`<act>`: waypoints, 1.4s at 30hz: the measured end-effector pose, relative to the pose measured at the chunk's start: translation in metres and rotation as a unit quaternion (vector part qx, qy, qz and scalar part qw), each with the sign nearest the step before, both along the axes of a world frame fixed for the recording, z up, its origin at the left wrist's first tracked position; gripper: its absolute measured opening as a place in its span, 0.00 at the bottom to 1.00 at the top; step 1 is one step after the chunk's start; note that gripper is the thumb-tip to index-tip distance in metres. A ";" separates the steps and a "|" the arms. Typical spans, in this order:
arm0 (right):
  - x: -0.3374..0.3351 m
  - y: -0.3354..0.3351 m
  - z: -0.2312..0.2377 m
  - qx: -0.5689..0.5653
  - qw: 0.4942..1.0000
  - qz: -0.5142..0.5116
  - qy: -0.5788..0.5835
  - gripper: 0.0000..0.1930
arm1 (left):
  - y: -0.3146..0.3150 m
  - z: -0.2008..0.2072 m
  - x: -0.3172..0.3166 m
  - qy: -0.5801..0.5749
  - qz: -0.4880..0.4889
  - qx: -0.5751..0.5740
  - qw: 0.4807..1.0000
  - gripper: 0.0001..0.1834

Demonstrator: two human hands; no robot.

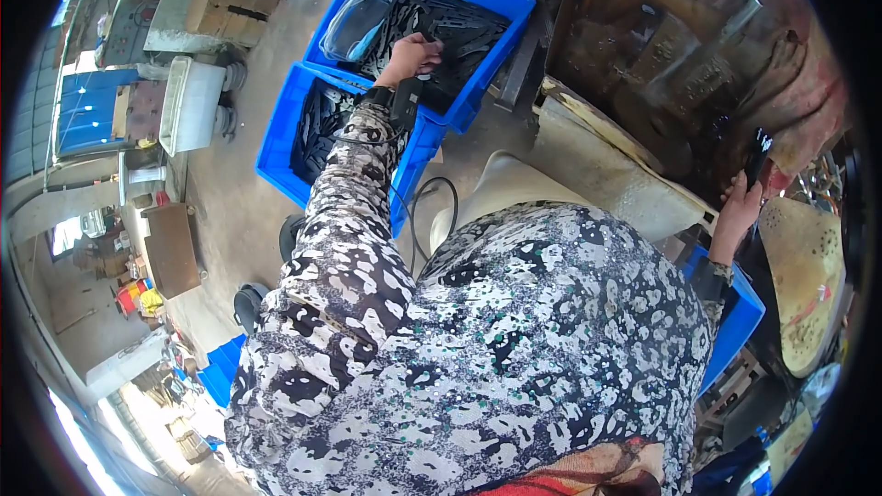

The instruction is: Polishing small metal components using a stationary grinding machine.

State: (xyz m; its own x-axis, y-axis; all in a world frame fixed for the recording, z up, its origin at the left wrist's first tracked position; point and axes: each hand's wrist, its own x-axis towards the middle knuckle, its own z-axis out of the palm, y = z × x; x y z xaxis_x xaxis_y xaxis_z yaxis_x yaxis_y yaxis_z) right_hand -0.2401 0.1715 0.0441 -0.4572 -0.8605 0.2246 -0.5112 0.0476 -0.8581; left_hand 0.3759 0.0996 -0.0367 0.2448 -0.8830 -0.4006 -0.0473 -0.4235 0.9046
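Observation:
My left arm reaches forward into a blue plastic bin [514,5] filled with dark, flat metal strips [459,18]. Over these strips my left hand [413,59] has its fingers curled; whatever they grip is too small to make out. A clear plastic container [356,24] with a light blue item in it lies on the strips, left of that hand. Off to the right, beside a grimy machine tray, my right hand [738,213] is closed around a dark, narrow flat piece [759,156] that points upward, with shiny spots near its top.
A second blue bin [276,152] with more dark strips adjoins the first one. The machine's wet brown tray [634,46] has a pale front edge, with a reddish cloth [799,55] beside it. Another blue bin [735,321] stands by my right forearm. A black cable [450,188] hangs near my left arm.

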 end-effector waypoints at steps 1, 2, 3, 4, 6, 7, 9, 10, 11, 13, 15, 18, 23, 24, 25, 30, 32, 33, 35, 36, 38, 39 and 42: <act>0.002 0.002 0.002 0.006 1.000 -0.006 0.000 0.10 | 0.000 0.005 -0.007 0.027 0.029 0.030 0.999 0.07; 0.004 0.001 0.003 0.010 1.000 -0.007 0.000 0.10 | 0.003 0.002 -0.005 0.040 0.045 0.031 0.998 0.07; 0.005 0.000 0.003 0.009 1.000 -0.004 0.000 0.10 | 0.006 -0.001 -0.003 0.040 0.048 0.030 0.998 0.07; 0.004 -0.001 0.001 0.009 1.000 0.000 0.000 0.10 | 0.008 -0.005 -0.001 0.045 0.061 0.011 0.997 0.07; 0.004 -0.003 0.000 0.008 1.000 0.004 0.003 0.10 | 0.009 -0.010 0.000 0.052 0.075 -0.009 0.996 0.07; 0.004 -0.003 0.000 0.009 1.000 0.007 0.006 0.10 | 0.009 -0.013 0.001 0.013 0.081 -0.036 0.996 0.06; 0.004 -0.002 0.000 0.011 1.000 0.010 0.010 0.10 | 0.009 -0.015 0.001 -0.026 0.088 -0.063 0.994 0.07; 0.004 -0.001 0.001 0.012 1.000 0.011 0.012 0.10 | 0.009 -0.016 0.000 -0.104 0.093 -0.075 0.987 0.09; 0.005 -0.001 0.002 0.012 1.000 0.013 0.014 0.10 | 0.010 -0.018 0.002 -0.181 0.099 -0.087 0.975 0.12; 0.005 -0.004 0.002 0.012 1.000 0.022 0.016 0.10 | 0.010 -0.024 0.007 -0.236 0.124 -0.085 0.960 0.14; 0.004 -0.003 0.001 0.013 0.999 0.022 0.019 0.10 | 0.013 -0.019 0.000 -0.289 0.141 -0.083 0.943 0.16; 0.005 -0.004 0.001 0.014 0.999 0.026 0.025 0.10 | 0.023 -0.005 -0.005 -0.412 0.102 -0.042 0.904 0.15; 0.006 -0.004 0.002 0.023 0.999 0.011 0.031 0.11 | 0.023 -0.001 0.001 -0.467 0.035 -0.008 0.883 0.11; 0.005 -0.005 0.001 0.022 0.999 0.013 0.031 0.11 | 0.026 -0.001 0.003 -0.467 0.037 -0.008 0.883 0.11; 0.004 -0.006 -0.001 0.018 0.999 0.022 0.033 0.11 | 0.029 -0.001 0.004 -0.460 0.047 -0.019 0.886 0.13; -0.001 -0.009 -0.007 0.014 0.999 0.038 0.024 0.11 | 0.045 0.012 -0.003 -0.482 0.074 -0.051 0.872 0.21; 0.001 -0.008 -0.006 0.014 0.998 0.040 0.039 0.11 | 0.048 0.021 -0.009 -0.512 0.059 -0.014 0.857 0.25; 0.000 -0.008 -0.006 0.014 0.998 0.041 0.039 0.11 | 0.049 0.025 -0.011 -0.512 0.061 -0.013 0.857 0.25; -0.002 -0.008 -0.008 0.011 0.998 0.042 0.047 0.11 | 0.052 0.031 -0.013 -0.531 0.048 -0.010 0.846 0.24; -0.004 -0.008 -0.009 0.011 0.998 0.043 0.046 0.11 | 0.053 0.030 -0.012 -0.531 0.049 -0.009 0.846 0.24; -0.004 -0.008 -0.009 0.012 0.998 0.044 0.038 0.11 | 0.055 0.026 -0.007 -0.519 0.067 -0.018 0.852 0.24; -0.002 -0.008 -0.007 0.012 0.998 0.047 0.037 0.11 | 0.056 0.024 -0.005 -0.520 0.069 -0.016 0.851 0.24; 0.003 -0.007 -0.003 0.006 0.998 0.052 0.039 0.11 | 0.055 0.017 -0.003 -0.507 0.132 -0.044 0.851 0.23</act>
